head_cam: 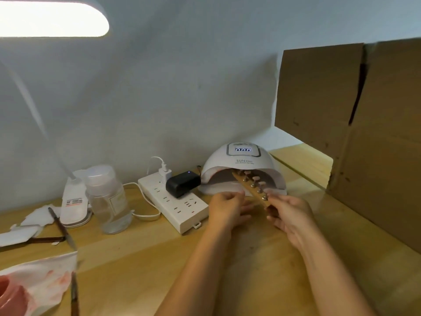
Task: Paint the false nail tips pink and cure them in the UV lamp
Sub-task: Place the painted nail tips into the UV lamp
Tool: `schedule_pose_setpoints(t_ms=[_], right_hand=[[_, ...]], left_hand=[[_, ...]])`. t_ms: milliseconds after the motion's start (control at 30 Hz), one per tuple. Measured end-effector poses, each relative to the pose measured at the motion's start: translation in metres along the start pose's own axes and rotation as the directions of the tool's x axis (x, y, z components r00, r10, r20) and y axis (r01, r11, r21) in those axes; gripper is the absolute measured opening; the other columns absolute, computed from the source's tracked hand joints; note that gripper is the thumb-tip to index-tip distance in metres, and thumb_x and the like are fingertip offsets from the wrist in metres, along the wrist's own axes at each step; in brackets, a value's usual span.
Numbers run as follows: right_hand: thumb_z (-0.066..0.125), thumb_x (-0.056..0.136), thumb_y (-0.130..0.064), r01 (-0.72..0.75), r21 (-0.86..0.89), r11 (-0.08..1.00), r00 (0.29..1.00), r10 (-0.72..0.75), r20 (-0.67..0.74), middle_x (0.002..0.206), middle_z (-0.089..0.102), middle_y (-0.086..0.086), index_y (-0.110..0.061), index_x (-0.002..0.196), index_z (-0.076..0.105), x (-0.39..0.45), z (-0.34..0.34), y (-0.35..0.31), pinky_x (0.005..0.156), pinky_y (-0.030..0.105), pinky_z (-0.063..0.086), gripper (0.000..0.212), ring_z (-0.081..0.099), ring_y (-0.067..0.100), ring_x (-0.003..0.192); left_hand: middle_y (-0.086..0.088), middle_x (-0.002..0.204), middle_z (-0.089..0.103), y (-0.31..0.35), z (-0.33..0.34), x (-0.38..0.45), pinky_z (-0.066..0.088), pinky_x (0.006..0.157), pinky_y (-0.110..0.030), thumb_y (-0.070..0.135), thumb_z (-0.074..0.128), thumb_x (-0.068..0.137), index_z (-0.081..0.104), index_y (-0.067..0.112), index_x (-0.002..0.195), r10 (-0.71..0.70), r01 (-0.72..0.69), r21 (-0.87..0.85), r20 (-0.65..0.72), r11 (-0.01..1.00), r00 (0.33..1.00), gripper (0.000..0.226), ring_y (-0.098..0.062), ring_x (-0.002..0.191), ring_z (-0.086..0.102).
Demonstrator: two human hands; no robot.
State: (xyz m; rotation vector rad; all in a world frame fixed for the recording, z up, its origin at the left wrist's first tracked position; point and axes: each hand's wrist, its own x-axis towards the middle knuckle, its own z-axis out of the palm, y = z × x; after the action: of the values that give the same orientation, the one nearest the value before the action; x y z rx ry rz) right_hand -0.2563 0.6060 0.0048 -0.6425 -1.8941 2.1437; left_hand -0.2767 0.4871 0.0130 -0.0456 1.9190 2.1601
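**A:** Wood under the tips, so I treat the strip (pixel 250 190) as the handle. My right hand (pixel 291 215) pinches its near end; the fingers (pixel 272 212) are curled around it. The far end already pokes into the mouth of the lamp (pixel 241 165), at the back of the worktop (pixel 227 258) toward its right side.

**B:** And your left hand (pixel 227 206)?

**A:** Just left of the strip, in front of the lamp's mouth, fingers loosely bent. I can't tell whether it touches the strip or only hovers by it. I'd say it holds nothing.

**B:** The tips (pixel 256 179) themselves?

**A:** A row on small metal posts along the strip's top, upright. The back ones sit under the dome, the front ones are outside. The picture is too soft to judge the coat.

**B:** So what makes this step go well?

**A:** Keep the strip level and go straight in, so no tip brushes the arch of the opening; wet polish would smear. I'd steady the side with the left hand and set the strip flat on the lamp floor with every tip under the dome. The display (pixel 243 150) shows digits I can't read, so I'd check the timer is running before I let go.

**B:** Risks?

**A:** The strip enters at a slant, so its front tips could end up outside the light.
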Motion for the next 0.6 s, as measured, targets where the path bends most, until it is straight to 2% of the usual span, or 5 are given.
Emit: schedule_pose_setpoints(t_ms=[267, 367, 433, 500, 600], right_hand=[[0.061, 0.089, -0.015, 0.082, -0.151, 0.985, 0.996, -0.086, -0.016, 0.069, 0.065, -0.001, -0.020, 0.066, 0.065, 0.015, 0.012, 0.009, 0.039, 0.014, 0.044, 0.024, 0.060, 0.012, 0.068], [0.061, 0.086, -0.011, 0.119, -0.265, 0.957, 0.989, -0.139, -0.058, 0.068, 0.069, 0.009, -0.015, 0.058, 0.066, 0.019, 0.018, 0.010, 0.062, 0.036, 0.056, 0.029, 0.067, 0.027, 0.073], [0.060, 0.083, -0.008, 0.147, -0.327, 0.934, 0.980, -0.183, -0.082, 0.071, 0.069, 0.020, -0.005, 0.058, 0.067, 0.022, 0.025, 0.009, 0.077, 0.050, 0.053, 0.027, 0.067, 0.039, 0.078], [0.060, 0.083, -0.009, 0.176, -0.360, 0.916, 0.971, -0.222, -0.091, 0.072, 0.068, 0.025, 0.004, 0.064, 0.068, 0.025, 0.033, 0.008, 0.078, 0.053, 0.051, 0.025, 0.065, 0.043, 0.081], [0.058, 0.084, -0.008, 0.202, -0.379, 0.903, 0.964, -0.251, -0.085, 0.074, 0.067, 0.028, 0.008, 0.068, 0.068, 0.032, 0.041, 0.008, 0.079, 0.053, 0.050, 0.025, 0.063, 0.045, 0.083]], left_hand=[[0.002, 0.068, 0.067, -0.004, 0.005, 0.017, 0.052, 0.046, -0.018, 0.017, 0.054, 0.092, 0.060, 0.017, 0.071, 0.003, -0.006, 0.092, 0.032, 0.996, 0.999, 0.022, -0.002, 0.059, 0.066], [-0.002, 0.066, 0.067, -0.004, 0.004, 0.023, 0.048, 0.043, -0.017, 0.013, 0.058, 0.090, 0.059, 0.010, 0.066, 0.028, -0.033, 0.132, 0.042, 0.991, 0.999, 0.024, -0.004, 0.056, 0.066], [0.000, 0.058, 0.065, -0.005, 0.003, 0.027, 0.046, 0.042, -0.016, 0.009, 0.060, 0.087, 0.057, 0.010, 0.061, 0.060, -0.062, 0.153, 0.020, 0.986, 0.998, 0.025, -0.004, 0.055, 0.067], [-0.001, 0.056, 0.063, -0.006, 0.002, 0.032, 0.046, 0.042, -0.017, 0.007, 0.061, 0.085, 0.056, 0.008, 0.061, 0.078, -0.074, 0.163, -0.018, 0.984, 0.997, 0.024, -0.003, 0.057, 0.067], [-0.011, 0.071, 0.062, -0.008, 0.002, 0.037, 0.050, 0.047, -0.023, 0.012, 0.063, 0.084, 0.061, 0.006, 0.076, 0.112, -0.097, 0.176, -0.073, 0.980, 0.991, 0.010, -0.005, 0.054, 0.064]])
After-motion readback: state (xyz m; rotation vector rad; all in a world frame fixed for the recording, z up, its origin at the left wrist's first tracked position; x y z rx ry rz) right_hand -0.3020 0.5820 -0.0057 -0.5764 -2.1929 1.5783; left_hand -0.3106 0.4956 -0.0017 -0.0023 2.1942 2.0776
